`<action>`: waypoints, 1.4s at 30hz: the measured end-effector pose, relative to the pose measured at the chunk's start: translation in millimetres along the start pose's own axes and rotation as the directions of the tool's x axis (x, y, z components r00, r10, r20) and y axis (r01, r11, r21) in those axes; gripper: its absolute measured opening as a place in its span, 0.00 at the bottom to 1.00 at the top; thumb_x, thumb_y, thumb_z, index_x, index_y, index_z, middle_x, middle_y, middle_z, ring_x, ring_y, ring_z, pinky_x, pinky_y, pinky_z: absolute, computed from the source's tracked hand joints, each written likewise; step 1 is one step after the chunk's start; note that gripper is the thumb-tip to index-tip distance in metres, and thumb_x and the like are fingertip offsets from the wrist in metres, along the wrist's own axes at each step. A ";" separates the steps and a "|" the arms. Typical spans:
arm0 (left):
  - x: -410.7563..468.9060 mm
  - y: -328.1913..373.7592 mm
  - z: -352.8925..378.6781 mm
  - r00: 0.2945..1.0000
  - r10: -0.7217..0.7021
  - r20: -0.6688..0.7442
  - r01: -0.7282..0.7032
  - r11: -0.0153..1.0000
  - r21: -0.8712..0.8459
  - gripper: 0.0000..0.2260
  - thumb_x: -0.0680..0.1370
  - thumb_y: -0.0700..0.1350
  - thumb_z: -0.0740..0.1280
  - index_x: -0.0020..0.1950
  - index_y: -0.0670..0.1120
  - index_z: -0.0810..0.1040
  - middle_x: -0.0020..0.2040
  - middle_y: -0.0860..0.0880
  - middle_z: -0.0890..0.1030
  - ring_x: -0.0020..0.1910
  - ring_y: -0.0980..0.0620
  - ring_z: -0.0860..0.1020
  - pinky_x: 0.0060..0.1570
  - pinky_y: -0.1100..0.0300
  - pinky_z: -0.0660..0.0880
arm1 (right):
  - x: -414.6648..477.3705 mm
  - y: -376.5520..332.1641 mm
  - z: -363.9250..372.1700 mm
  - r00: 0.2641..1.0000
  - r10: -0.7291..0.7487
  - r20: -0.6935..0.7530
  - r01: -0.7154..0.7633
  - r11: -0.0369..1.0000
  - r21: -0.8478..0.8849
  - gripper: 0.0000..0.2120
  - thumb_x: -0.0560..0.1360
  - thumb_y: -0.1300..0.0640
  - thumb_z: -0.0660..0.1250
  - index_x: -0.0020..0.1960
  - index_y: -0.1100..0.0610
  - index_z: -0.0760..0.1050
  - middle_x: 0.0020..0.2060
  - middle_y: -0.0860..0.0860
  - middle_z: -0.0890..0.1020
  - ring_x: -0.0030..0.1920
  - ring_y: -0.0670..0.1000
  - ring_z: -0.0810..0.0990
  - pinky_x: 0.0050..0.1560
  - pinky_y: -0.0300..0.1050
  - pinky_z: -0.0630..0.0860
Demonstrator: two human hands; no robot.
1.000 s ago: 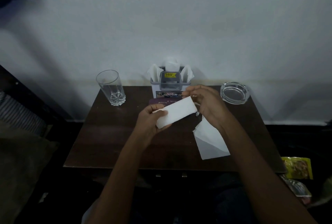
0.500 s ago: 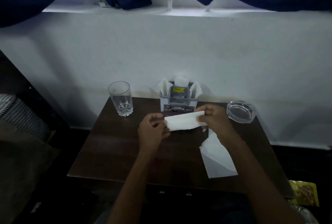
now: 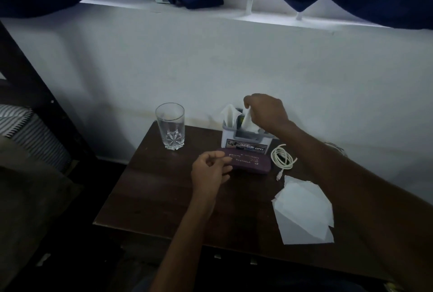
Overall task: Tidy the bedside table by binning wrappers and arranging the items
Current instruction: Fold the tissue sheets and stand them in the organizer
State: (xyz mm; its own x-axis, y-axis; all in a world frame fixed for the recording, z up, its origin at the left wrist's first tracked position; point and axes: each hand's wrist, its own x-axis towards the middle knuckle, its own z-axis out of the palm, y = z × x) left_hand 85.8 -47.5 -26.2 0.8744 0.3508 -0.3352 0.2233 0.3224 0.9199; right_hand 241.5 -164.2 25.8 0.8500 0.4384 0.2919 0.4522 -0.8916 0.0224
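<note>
While the right hand [image 3: 267, 111] pinches a white napkin [image 3: 248, 120] down into the top of the grey holder [image 3: 246, 145] at the back of the bench [image 3: 152, 186], the left hand [image 3: 208, 170] hangs loosely curled, holding nothing, at the left end of the purple case [image 3: 254, 163]; whether they touch I cannot tell. Loose napkins [image 3: 304, 209] lie flat near the front right edge, apart from both hands.

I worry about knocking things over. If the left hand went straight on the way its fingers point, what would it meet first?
Probably the purple case, lying right ahead of the left hand; the hand looks nearly at its left end, though depth is unclear.
</note>
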 end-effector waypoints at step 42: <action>-103.2 -44.7 -15.9 0.975 -0.144 0.172 0.082 0.942 0.324 0.15 0.79 0.40 0.62 0.66 0.45 0.72 0.61 0.47 0.77 0.60 0.48 0.74 0.58 0.53 0.72 | -232.0 -3.9 -2.3 0.779 0.510 0.364 -0.527 0.220 0.821 0.14 0.65 0.73 0.68 0.49 0.62 0.76 0.30 0.50 0.72 0.34 0.50 0.72 0.38 0.39 0.67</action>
State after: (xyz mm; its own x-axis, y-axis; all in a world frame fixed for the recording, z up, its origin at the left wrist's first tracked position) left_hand -21.2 -84.2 -35.9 0.8941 0.1445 -0.4238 0.4216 0.0475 0.9056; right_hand 41.9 -262.7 -39.9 0.9915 -0.0722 -0.1086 -0.1267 -0.3347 -0.9338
